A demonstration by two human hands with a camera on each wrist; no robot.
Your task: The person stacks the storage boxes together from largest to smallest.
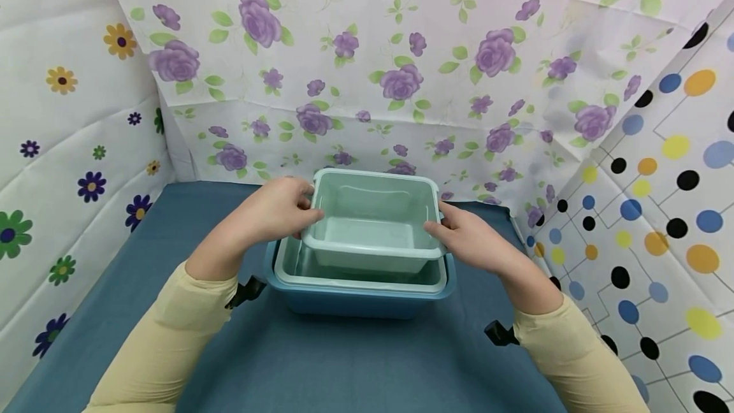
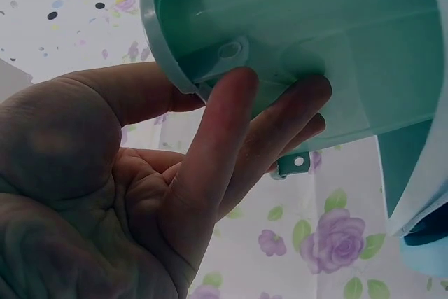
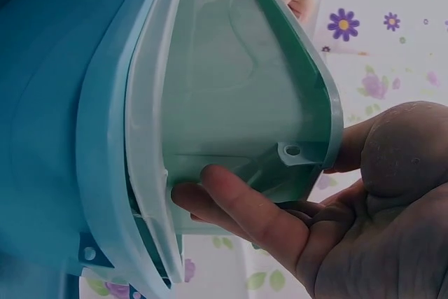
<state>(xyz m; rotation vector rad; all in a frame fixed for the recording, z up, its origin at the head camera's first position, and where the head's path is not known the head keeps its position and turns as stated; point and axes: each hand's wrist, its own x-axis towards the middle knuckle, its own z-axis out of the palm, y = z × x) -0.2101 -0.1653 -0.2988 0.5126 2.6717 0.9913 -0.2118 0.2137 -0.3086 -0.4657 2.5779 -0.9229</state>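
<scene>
A small pale green plastic basin (image 1: 373, 209) is held by its two short ends, its lower part inside a larger pale green basin (image 1: 361, 284). That larger one sits nested in a blue basin (image 1: 355, 304) on the table. My left hand (image 1: 281, 209) grips the small basin's left end, thumb over the rim and fingers beneath, against the outer wall in the left wrist view. At the right end my right hand (image 1: 467, 234) grips likewise, thumb on the rim; its fingers (image 3: 259, 215) reach under along the outer wall in the right wrist view.
A blue cloth (image 1: 355, 362) covers the table. White hangings surround it: purple roses on the back one (image 1: 355, 139), flowers on the left one (image 1: 103, 145), coloured dots on the right one (image 1: 648, 285). Black wrist mounts (image 1: 501, 334) stick out near both sleeves.
</scene>
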